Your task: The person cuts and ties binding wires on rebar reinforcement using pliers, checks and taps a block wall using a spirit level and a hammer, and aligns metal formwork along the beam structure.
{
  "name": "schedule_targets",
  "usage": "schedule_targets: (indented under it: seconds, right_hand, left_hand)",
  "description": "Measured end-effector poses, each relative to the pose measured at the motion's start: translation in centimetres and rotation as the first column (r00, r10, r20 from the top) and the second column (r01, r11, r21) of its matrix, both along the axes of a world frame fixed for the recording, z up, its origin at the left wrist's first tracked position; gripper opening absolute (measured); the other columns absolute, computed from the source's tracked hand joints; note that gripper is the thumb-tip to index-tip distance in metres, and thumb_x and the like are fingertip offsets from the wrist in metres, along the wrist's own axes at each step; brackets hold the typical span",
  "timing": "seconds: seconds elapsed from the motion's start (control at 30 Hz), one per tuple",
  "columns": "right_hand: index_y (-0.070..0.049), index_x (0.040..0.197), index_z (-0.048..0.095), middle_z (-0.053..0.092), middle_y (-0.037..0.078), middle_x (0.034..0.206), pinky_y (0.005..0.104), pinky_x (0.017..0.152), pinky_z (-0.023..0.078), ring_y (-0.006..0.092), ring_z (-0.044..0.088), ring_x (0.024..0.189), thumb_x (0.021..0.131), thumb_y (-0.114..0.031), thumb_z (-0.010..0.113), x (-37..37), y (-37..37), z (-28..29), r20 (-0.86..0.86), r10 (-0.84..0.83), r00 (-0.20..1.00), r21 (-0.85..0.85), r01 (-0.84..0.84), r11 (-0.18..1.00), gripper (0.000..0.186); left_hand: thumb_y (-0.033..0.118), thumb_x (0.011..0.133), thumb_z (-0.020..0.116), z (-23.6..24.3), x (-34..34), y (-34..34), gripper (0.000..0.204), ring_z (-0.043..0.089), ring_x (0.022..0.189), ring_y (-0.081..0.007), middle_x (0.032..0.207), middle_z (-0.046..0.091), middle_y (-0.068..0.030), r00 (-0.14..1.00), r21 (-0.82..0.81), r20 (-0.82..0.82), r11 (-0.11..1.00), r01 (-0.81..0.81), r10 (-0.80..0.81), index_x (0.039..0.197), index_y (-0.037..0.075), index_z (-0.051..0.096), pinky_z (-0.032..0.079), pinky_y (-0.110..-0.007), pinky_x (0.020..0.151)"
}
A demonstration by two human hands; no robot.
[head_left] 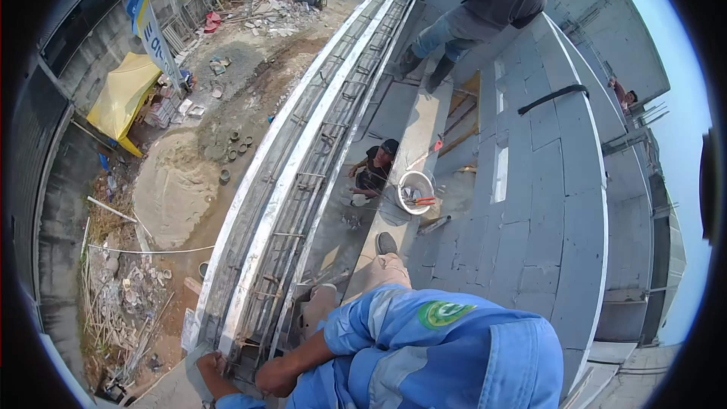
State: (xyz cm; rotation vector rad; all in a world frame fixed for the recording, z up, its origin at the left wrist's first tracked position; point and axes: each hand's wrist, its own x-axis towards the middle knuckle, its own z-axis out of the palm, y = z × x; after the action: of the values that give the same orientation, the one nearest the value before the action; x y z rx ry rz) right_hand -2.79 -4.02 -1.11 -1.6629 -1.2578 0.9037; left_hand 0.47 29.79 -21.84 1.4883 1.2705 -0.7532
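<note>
- My left hand [212, 363] is curled at the near end of the white boards [265, 238]; I cannot tell if it is clamped on something.
- My right hand [276, 377] is to the right of it, close to the near end of the bars [310, 175]; its fingers are hidden, so I cannot tell its state.
- The bars run from near to far between the boards; their placing looks done to me.
- Between the boards it is open on top and I see no fill, so this part seems unfinished.
- The bucket [414, 180] with tools [424, 201] is at the plank [424, 117], right of the bars.
</note>
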Motion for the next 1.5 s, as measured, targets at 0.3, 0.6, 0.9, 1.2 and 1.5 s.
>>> schedule_targets:
  seconds: [0.3, 0.6, 0.9, 1.2, 1.5]
  right_hand:
    - [0.000, 0.079, 0.069, 0.068, 0.021, 0.080, 0.0479, 0.065, 0.051, 0.0401, 0.066, 0.075, 0.071, -0.017, 0.064, 7.8, -1.2, -0.9, 0.125, -0.623, 0.772, -0.052, 0.632, 0.773, 0.019]
    - [-0.001, 0.087, 0.062, 0.065, 0.023, 0.085, 0.0454, 0.071, 0.052, 0.0398, 0.065, 0.082, 0.070, -0.013, 0.060, 4.4, 9.1, -0.2, -0.447, -0.604, 0.660, -0.026, 0.666, 0.746, 0.021]
    - [0.003, 0.077, 0.066, 0.066, 0.024, 0.077, 0.0485, 0.075, 0.050, 0.0406, 0.066, 0.074, 0.068, -0.010, 0.059, 6.6, 13.0, 5.9, 0.528, 0.137, 0.838, -0.128, -0.080, 0.988, 0.017]
    - [0.004, 0.080, 0.069, 0.065, 0.025, 0.078, 0.0481, 0.070, 0.051, 0.0420, 0.065, 0.077, 0.068, -0.013, 0.061, 3.0, 2.9, 4.5, -0.081, -0.219, 0.972, 0.109, 0.227, 0.968, 0.023]
    - [0.000, 0.093, 0.070, 0.067, 0.025, 0.094, 0.0492, 0.075, 0.052, 0.0394, 0.065, 0.089, 0.075, -0.022, 0.064, -0.1, 3.0, -3.4, 0.183, 0.183, 0.966, 0.019, -0.190, 0.982, 0.030]
  left_hand:
    - [0.010, 0.089, 0.062, 5.9, 21.9, -18.7, 0.019, 0.065, 0.062, -0.0212, 0.072, 0.065, -0.0111, 0.863, -0.078, 0.350, 0.907, 0.414, -0.364, 0.087, -0.009, 0.062, 0.055, -0.029, 0.056]
    - [0.010, 0.089, 0.062, 11.4, 6.5, -4.3, 0.019, 0.065, 0.062, -0.0213, 0.072, 0.064, -0.0105, 0.918, 0.040, 0.340, 0.978, 0.204, -0.205, 0.087, -0.009, 0.063, 0.055, -0.029, 0.057]
    - [0.010, 0.088, 0.063, 11.2, -4.8, 0.1, 0.019, 0.065, 0.062, -0.0215, 0.071, 0.064, -0.0099, 0.938, 0.053, 0.338, 0.997, 0.062, -0.076, 0.088, -0.009, 0.063, 0.055, -0.030, 0.059]
    - [0.010, 0.088, 0.063, 9.9, -6.4, -0.6, 0.019, 0.064, 0.062, -0.0217, 0.071, 0.064, -0.0093, 0.917, 0.021, 0.391, 0.997, 0.078, -0.080, 0.088, -0.009, 0.063, 0.055, -0.030, 0.060]
    - [0.010, 0.087, 0.064, 9.3, -2.6, -2.7, 0.019, 0.064, 0.062, -0.0218, 0.071, 0.064, -0.0088, 0.856, 0.008, 0.497, 0.987, 0.160, -0.142, 0.088, -0.009, 0.063, 0.055, -0.030, 0.060]
